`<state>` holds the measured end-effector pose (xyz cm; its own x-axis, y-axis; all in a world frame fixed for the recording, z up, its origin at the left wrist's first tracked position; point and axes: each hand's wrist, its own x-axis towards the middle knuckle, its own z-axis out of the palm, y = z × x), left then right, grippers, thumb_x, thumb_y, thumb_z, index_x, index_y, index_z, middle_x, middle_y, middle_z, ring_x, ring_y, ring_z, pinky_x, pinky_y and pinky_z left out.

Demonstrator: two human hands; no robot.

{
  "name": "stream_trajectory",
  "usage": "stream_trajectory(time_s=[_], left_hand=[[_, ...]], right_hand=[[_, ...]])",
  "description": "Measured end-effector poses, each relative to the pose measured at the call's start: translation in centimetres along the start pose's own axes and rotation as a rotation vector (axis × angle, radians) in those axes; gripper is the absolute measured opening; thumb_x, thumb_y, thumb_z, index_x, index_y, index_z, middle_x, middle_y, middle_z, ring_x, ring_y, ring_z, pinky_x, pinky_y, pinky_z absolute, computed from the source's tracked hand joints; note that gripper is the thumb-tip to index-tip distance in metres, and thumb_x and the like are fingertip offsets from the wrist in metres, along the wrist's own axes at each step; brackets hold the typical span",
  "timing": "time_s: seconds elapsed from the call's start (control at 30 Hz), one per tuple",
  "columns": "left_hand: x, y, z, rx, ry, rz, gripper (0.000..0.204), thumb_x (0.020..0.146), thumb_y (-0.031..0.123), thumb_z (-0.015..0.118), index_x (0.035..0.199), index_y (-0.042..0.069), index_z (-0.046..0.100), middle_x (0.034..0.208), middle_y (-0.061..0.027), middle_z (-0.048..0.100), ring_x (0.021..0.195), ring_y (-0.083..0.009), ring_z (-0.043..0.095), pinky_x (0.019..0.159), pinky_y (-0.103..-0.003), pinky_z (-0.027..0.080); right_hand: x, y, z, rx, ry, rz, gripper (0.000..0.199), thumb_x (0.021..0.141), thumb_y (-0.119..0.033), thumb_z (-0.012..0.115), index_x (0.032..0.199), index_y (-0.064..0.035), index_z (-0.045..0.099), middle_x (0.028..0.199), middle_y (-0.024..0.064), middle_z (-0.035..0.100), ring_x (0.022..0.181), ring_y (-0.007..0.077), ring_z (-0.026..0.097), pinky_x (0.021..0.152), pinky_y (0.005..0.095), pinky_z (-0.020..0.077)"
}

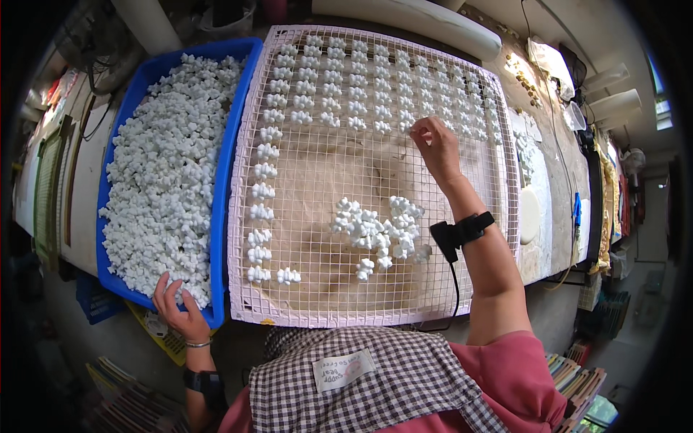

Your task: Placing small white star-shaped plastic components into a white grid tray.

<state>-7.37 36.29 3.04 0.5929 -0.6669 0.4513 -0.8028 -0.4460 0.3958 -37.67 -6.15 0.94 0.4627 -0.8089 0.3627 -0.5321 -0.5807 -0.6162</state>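
My left hand (179, 316) rests at the near end of a blue tub (224, 180), fingers spread against the heap of small white knobbly pieces (170, 159) inside it. Over a framed wire mesh rack (317, 173), my right hand (439, 150) reaches to the front edge of the laid-out rows, thumb and fingertips pinched together. Whatever lies between those fingertips is too small to make out. Several rows of white pieces (357, 79) cover the far part of the mesh, and one column (262, 191) runs down its left side. A loose pile of pieces (372, 227) sits nearer me.
A pale roll (426, 25) lies behind the rack. On the right stands a bench (541, 238) with a round pale disc (529, 214) and scattered bits. A black cable (456, 289) hangs from my right wrist strap. Stacked frames (581, 382) stand low at the right.
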Motion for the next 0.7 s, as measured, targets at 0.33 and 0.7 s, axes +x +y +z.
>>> stream_trajectory(time_s=[0.33,0.7], left_hand=[[-0.2,-0.2,0.1,-0.012,0.013,-0.005,0.016,0.082,0.006,0.051,0.095,-0.001,0.057,0.113,-0.0177,0.055,0.101,-0.0355,0.05,0.087,-0.045,0.038],[0.1,0.1,0.1,0.004,0.012,0.005,0.016,0.083,0.007,0.05,0.094,-0.001,0.057,0.114,-0.0177,0.054,0.102,-0.0348,0.05,0.088,-0.044,0.038]], right_hand=[[-1.7,-3.2,-2.8,-0.085,-0.25,-0.017,0.025,0.079,-0.027,0.069,0.093,-0.0075,0.062,0.086,0.0092,0.062,0.08,0.0246,0.062,0.067,0.0329,0.0495],[-3.6,-3.1,-5.0,-0.035,-0.253,0.018,0.019,0.077,-0.002,0.062,0.095,-0.0049,0.056,0.09,0.0091,0.06,0.076,0.0224,0.061,0.065,0.033,0.0492]])
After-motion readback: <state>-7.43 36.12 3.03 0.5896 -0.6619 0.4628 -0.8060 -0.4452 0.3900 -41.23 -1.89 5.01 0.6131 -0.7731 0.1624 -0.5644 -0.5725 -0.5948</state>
